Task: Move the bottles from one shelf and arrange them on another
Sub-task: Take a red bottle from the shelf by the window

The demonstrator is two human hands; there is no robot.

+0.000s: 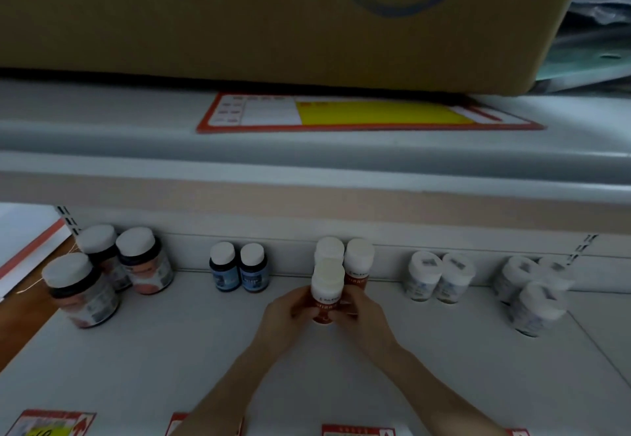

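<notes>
Bottles were the job, and I took the scene from the biggest thing down. At twelve o'clock a cardboard box (273, 15) sat on the upper shelf (102, 141), with a red and yellow label card (368, 114) lying flat just in front of it. Below, the lower shelf (170, 350) carried the stock along its back wall: three large dark jars (136, 261) at nine o'clock, two blue-labelled bottles (239, 271) at about eleven, and pale bottles (440, 278) from two to three o'clock, all standing upright as far as I could tell.

At the centre stood two red-labelled bottles (356, 268) touching the back wall. Directly in front of them was the front red bottle (326, 294), its base on or just above the shelf; I could not tell which. My left hand (283, 312) and right hand (365, 312) were closed around its lower body from either side, fingers (300, 302) narrow on the label, cap left free.

To place it well, I judged I should set it flat, snug against the one behind, label turned toward six o'clock, then ease both hands straight back so the neighbour at its one o'clock was not nudged.
</notes>
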